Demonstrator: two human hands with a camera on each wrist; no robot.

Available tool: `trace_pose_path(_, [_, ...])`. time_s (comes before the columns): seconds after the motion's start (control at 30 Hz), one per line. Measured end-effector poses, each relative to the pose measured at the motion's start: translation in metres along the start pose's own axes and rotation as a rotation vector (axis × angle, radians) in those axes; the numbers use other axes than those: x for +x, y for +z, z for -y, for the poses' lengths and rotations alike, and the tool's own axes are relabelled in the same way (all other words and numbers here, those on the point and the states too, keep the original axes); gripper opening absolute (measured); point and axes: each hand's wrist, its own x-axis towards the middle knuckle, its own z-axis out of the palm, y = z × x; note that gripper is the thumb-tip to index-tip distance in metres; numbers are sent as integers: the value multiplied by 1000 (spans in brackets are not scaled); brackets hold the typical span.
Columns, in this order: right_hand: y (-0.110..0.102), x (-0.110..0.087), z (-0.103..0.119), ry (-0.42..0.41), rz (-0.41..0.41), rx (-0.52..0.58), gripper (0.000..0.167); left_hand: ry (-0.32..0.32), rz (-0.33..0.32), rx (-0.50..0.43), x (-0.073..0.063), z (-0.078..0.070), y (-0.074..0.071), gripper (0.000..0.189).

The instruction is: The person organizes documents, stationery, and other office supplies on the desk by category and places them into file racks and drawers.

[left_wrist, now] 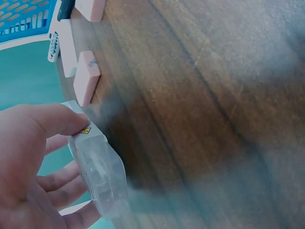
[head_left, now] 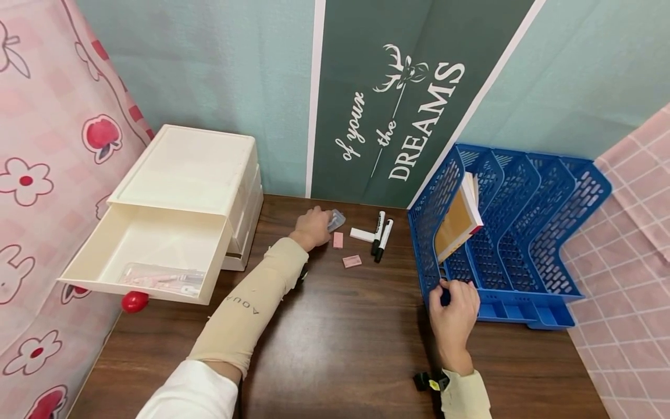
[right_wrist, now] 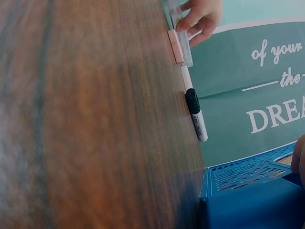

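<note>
My left hand (head_left: 312, 228) pinches a small clear plastic box (head_left: 337, 220) near the back wall. In the left wrist view the thumb lies on the white, yellow-marked end of that box (left_wrist: 102, 167). Beside it are two pink erasers (head_left: 338, 240) (head_left: 352, 261), a white block (head_left: 362, 234) and two black-and-white markers (head_left: 378, 233) (head_left: 384, 240). My right hand (head_left: 455, 308) grips the front left corner of a blue file rack (head_left: 523, 297). Its fingertips are partly hidden, and only a bit of that hand shows in the right wrist view.
A white drawer unit (head_left: 183, 163) stands at the left, its top drawer (head_left: 152, 238) pulled out. Inside lies a clear case with pink items (head_left: 162, 279). A book (head_left: 458, 224) leans in the rack's leftmost slot. Curtains border both sides of the brown table (head_left: 340, 349).
</note>
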Motion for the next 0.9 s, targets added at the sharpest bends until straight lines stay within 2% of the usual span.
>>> trace_pose_path(0.17, [1,0,0,-5,-4,5,5,25,12,6,-3,-1,-6,51])
trace_pose_path(0.4, [1,-1,0,-2,-4,7,5,60,50,31,-14,-6,-16,37])
trace_pose_path(0.6, [1,-1,-1,-5,-3,11,6,77,71,34,-23,-13,-23,37])
trace_pose_path(0.9, [1,-1,0,-2,-4,9,7,131,67,69,-48,-23,-41,40])
